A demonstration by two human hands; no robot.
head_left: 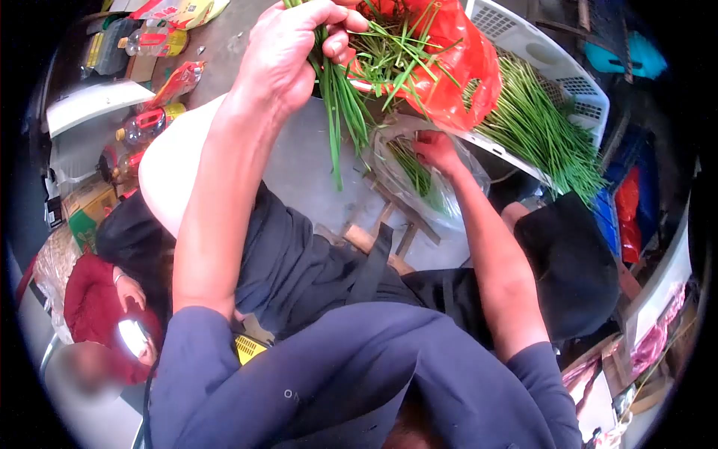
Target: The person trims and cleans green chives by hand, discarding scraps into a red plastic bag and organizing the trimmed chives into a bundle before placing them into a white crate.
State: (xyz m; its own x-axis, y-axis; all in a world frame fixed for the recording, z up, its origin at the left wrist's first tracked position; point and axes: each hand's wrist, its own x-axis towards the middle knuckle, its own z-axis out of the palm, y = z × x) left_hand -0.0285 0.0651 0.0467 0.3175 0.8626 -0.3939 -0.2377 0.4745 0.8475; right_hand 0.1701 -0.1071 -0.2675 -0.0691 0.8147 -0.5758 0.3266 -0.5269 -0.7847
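My left hand (288, 52) is raised at the top and closed round a bunch of long green chives (338, 120), whose leaf ends hang down. Lower and to the right, my right hand (437, 152) has its fingers curled at the mouth of a clear plastic bag (455, 202). Green stalks (411, 166) lie in that bag beside the fingers; whether the fingers also touch them I cannot tell. Just above the bag, a red plastic bag (467, 71) stands open with loose green stems and trimmings (396, 52) in it.
A white slotted basket (550, 56) at the upper right holds a large heap of long green stalks (535, 120). Drink bottles (149, 123) and a cardboard box (90, 202) stand at the left. Another person in a red sleeve (93, 299) sits at the lower left. Wooden bars (381, 247) lie below the bag.
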